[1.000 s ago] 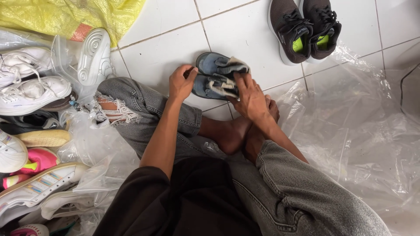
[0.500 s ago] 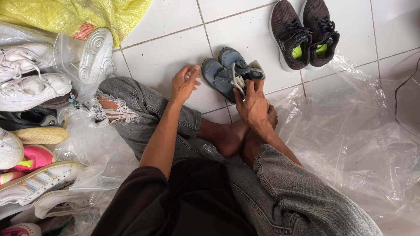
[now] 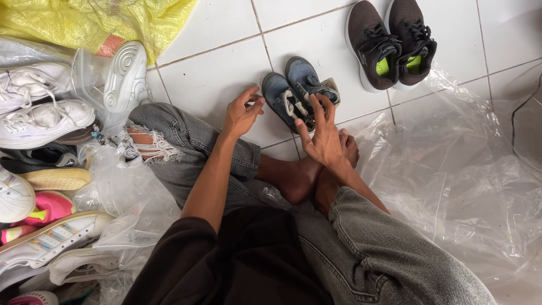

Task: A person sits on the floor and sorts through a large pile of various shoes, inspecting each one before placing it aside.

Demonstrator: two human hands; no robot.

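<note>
The left hand (image 3: pixel 241 113) is held loosely open just left of the blue shoes (image 3: pixel 296 93); the right hand (image 3: pixel 323 135), fingers spread, is rested against their near edge. Dark sneakers (image 3: pixel 389 45) are set right of them.

One camera only, worn on the head. It looks steeply down, from close, over the crossed legs (image 3: pixel 316 248) to the tiled floor (image 3: pixel 214 62). No second view shares the scene.
</note>
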